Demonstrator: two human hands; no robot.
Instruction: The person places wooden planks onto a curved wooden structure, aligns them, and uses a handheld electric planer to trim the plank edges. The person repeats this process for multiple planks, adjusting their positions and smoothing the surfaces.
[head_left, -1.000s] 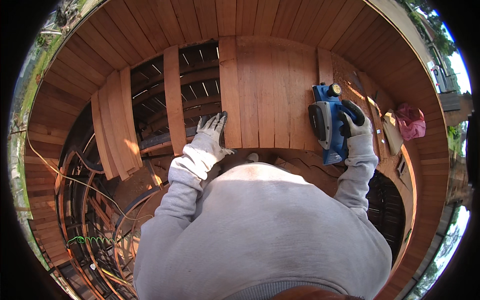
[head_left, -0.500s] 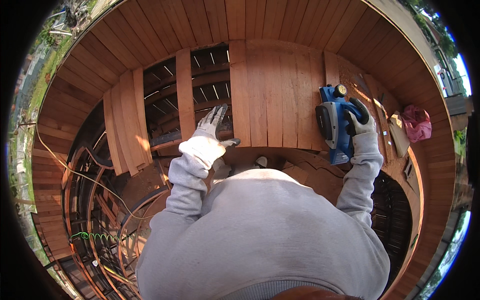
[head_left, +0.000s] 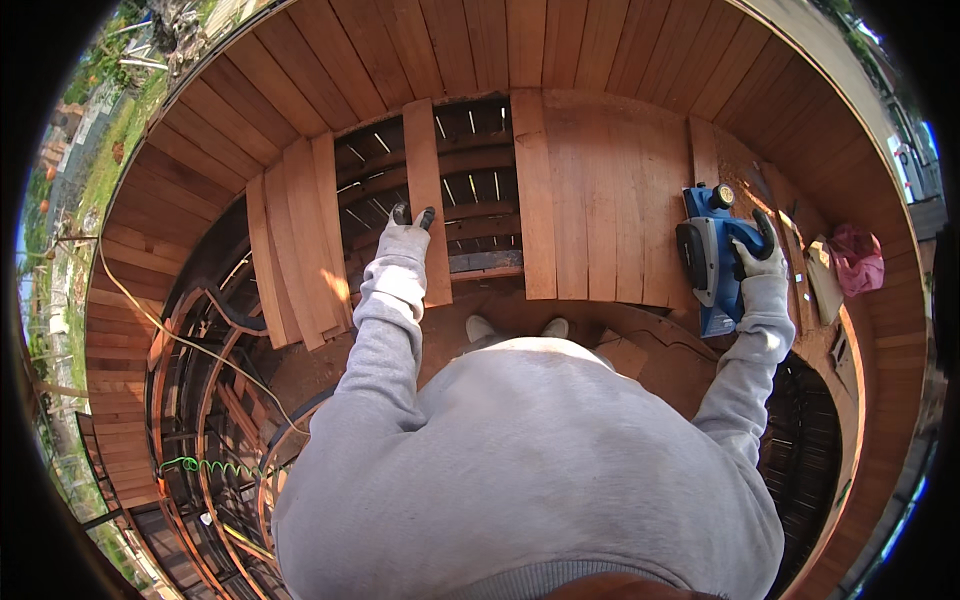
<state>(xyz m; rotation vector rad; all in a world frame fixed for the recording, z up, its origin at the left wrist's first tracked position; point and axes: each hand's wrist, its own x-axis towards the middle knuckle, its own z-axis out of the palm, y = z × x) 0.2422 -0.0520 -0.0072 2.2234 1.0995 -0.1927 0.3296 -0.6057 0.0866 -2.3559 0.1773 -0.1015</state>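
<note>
My left hand [head_left: 408, 228], in a pale glove with dark fingertips, is closed on a single loose wooden plank [head_left: 432, 275], its fingers at the plank's left edge and upper face. The plank lies across dark slatted, curved framing [head_left: 476, 185]. At the right, my gloved right hand [head_left: 757, 252] grips the rear handle of a blue and black electric hand planer [head_left: 705, 260] with a knob on its front. The planer sits on the right part of a row of wooden boards [head_left: 600, 200]. A stack of loose planks [head_left: 295, 240] lies left of the open framing.
A curved plank wall [head_left: 480, 40] surrounds me. At the right lie a pink bag [head_left: 855, 260] and a beige sheet or sack [head_left: 826, 280]. A yellowish cord [head_left: 180, 330] and a green coiled line [head_left: 210, 465] run over curved framing at lower left. My shoes show below the boards.
My left hand has moved from near the boards' edge up and left onto the single plank. The view has shifted, so the planks and planer appear further right.
</note>
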